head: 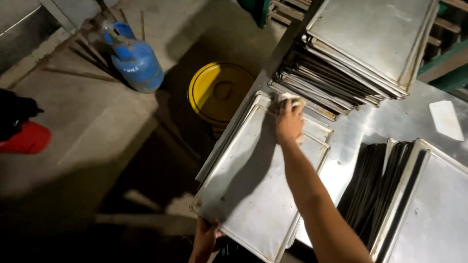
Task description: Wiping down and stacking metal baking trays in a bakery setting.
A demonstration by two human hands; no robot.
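**Two hands on a steel baking tray**

The right hand presses a pale crumpled cloth against the far end of a flat rectangular metal tray, fingers curled over the cloth. The left hand grips the tray's near corner, fingers closed on its rim. Just beyond the right hand lies a tall stack of similar metal trays; to its right, another stack of dark-edged trays. Left of it, on the floor, stand a round yellow-lidded bucket and a blue gas cylinder.
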